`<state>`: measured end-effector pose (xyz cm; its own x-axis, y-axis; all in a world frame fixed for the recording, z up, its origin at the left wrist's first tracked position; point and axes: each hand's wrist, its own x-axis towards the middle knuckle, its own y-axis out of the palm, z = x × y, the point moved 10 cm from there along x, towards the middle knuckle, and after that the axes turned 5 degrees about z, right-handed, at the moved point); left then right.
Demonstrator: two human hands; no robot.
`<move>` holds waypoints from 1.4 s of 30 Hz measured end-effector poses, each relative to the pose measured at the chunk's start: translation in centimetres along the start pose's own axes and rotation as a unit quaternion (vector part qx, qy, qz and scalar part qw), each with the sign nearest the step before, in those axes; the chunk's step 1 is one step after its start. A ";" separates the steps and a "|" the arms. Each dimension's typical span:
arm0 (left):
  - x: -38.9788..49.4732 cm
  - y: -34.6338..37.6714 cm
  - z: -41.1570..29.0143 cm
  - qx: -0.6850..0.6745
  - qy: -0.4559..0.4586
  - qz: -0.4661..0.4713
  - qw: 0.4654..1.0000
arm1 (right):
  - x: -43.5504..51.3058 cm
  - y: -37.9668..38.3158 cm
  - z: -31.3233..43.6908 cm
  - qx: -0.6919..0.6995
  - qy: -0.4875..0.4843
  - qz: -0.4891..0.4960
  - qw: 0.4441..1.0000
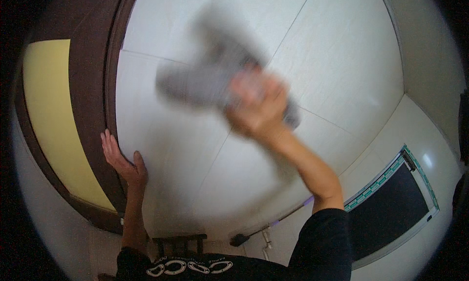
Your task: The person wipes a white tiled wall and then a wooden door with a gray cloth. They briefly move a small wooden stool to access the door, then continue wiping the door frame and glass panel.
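Observation:
My right hand [261, 103], blurred by motion, is closed on a grey cloth [194, 83]. The cloth spreads in loose lobes in front of the pale tiled wall [337, 57]. Its weave and exact outline are lost in the blur, and I cannot tell how much of it touches the tiles. At the left, my left hand [122, 158] rests against the dark brown door frame [115, 97]. Its thumb stands apart from the fingers, and nothing is held in it.
A yellow panel [51, 116] is set in the dark brown door. Low on the right is a dark window [388, 211] edged with green-printed tape. Below lie a stool-like wooden piece [181, 239], a long-handled brush [240, 239] and a white pipe fitting [267, 240].

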<state>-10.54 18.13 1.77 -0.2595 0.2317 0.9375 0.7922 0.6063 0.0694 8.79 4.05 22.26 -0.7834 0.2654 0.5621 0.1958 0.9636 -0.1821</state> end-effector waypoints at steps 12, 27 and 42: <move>-0.8 0.3 0.9 0.011 -0.012 -0.001 1.000 | 9.1 -5.6 -17.8 -0.206 0.051 -0.043 0.976; -1.4 -3.1 -0.7 -0.107 -0.061 0.014 0.992 | 8.1 3.9 13.0 0.053 0.004 -0.075 0.996; 0.3 -1.4 -5.5 -0.055 -0.050 0.233 0.970 | 5.1 4.3 15.1 0.553 0.005 0.056 0.832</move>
<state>-8.72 13.23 3.84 0.0928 0.5361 0.8390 0.8888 0.3353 -0.3126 -3.27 9.06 12.16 -0.7903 0.3572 0.4978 -0.3994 0.3159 -0.8607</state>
